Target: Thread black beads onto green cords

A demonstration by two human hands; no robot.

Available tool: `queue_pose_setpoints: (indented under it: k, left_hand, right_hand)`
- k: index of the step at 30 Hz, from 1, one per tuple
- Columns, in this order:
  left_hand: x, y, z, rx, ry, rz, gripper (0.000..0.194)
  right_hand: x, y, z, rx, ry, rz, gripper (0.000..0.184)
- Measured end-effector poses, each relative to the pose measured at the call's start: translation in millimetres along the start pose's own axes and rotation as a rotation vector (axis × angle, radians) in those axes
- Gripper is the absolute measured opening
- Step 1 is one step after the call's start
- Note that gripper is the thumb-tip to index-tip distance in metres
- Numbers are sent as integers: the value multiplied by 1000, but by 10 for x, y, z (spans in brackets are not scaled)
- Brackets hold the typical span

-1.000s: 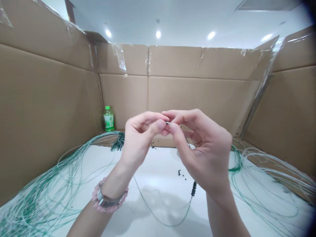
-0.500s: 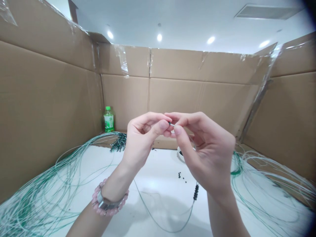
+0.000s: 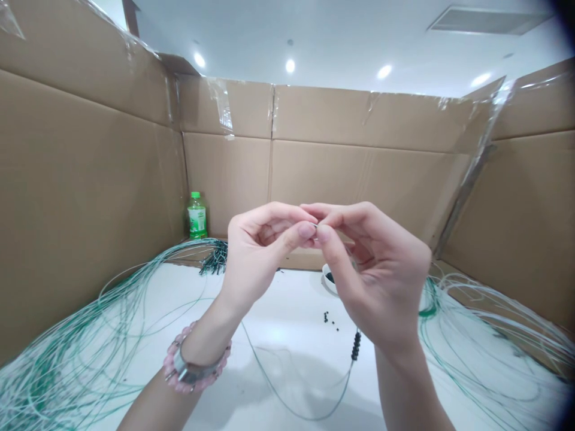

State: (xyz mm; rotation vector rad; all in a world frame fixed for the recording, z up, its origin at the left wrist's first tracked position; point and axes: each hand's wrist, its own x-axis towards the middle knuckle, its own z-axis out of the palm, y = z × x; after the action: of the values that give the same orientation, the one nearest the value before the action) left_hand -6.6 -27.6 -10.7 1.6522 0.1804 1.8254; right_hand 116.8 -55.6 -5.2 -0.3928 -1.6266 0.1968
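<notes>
The left hand (image 3: 254, 254) and right hand (image 3: 381, 275) meet above the counter (image 3: 278, 305), thumbs and fingers pinched nearly closed, tip to tip, around a sliver of thin green cord (image 3: 314, 418); whether a bead sits between them is hidden. The cord's loop hangs nearer, and a row of black beads (image 3: 356, 346) is strung at its right side. Loose black beads (image 3: 326, 317) lie farther off, near a white bowl (image 3: 330, 287) partly behind the right hand. Cord bundles spread left (image 3: 45, 374) and right (image 3: 429, 308); a green bottle (image 3: 197, 218) stands far left.
</notes>
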Motion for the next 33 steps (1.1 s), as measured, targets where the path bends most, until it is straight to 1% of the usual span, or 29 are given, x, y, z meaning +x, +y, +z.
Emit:
queue_pose_setpoints:
  k: [5, 9, 14, 19, 22, 29, 33]
  left_hand:
    - [-16, -18, 22, 0, 26, 1, 4]
    - [-14, -19, 21, -13, -11, -9, 6]
    - [9, -30, 9, 64, 34, 61, 5]
    - [7, -18, 20, 218, 78, 140, 3]
    - [-3, 7, 23, 287, 79, 166, 3]
    - [-3, 22, 22, 339, 92, 179, 2]
    - [-8, 25, 27, 366, 82, 182, 3]
  right_hand:
    - [-2, -11, 7, -21, 57, -9, 11]
    - [5, -4, 17, -5, 79, 5, 8]
    - [13, -15, 4, -10, 104, 25, 8]
    - [19, -51, -35, -102, 72, -5, 13]
    - [31, -62, -44, -118, 66, -21, 13]
    - [41, -48, -47, -142, 53, -35, 9]
    - [33, -31, -58, -167, 37, -46, 12]
